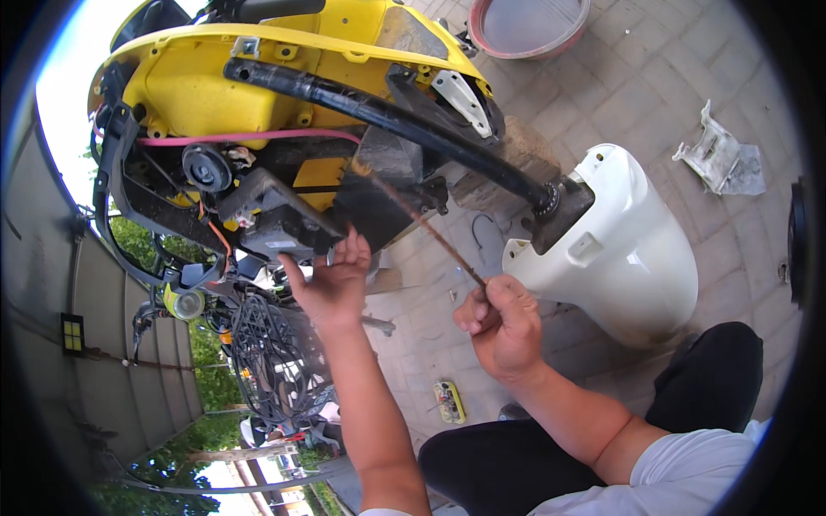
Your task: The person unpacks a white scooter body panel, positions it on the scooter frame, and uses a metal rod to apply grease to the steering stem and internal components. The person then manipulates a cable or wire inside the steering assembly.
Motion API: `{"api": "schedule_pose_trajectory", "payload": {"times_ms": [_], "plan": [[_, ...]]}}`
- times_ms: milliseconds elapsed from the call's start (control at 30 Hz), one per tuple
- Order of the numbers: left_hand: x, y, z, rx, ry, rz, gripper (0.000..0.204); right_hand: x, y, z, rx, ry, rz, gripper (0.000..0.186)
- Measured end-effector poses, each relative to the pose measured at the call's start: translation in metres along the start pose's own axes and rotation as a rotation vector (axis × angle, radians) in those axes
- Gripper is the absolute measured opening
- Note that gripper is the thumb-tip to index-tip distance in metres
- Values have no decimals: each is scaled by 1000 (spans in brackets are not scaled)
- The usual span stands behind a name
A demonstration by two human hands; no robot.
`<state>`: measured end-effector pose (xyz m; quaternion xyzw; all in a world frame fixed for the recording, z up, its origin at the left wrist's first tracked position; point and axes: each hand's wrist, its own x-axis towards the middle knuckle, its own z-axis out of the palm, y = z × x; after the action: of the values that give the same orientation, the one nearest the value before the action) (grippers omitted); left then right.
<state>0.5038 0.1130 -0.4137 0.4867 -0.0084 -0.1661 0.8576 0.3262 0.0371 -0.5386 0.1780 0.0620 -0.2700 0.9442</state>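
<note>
The right hand [506,331] is clenched around the lower end of a thin brown rod [430,229], which slants up toward the dark underside of the yellow vehicle body [206,101]. The left hand [331,288] — thumb and fingers spread — reaches the black metal bracket [292,205]; whether it grips, I cannot tell.

1. The head view looks from above and behind the left hand [334,288] and right hand [508,327], facing down and forward over the wearer's forearms [374,417].
2. It is near: both hands lie within arm's reach, and a black-clad knee [710,370] shows right of the right hand.
3. Its fisheye field spans grey panelling [52,292] left of the left hand to paving [632,95] beyond the right.
</note>
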Motion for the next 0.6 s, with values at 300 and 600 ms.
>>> {"api": "schedule_pose_trajectory", "payload": {"times_ms": [300,600], "plan": [[-15,84,11,417,208,26,62,48,64,-41,-204,122,182,26],[8,117,9,573,112,101,61,99,104,-35,-158,-62,191,30]]}}
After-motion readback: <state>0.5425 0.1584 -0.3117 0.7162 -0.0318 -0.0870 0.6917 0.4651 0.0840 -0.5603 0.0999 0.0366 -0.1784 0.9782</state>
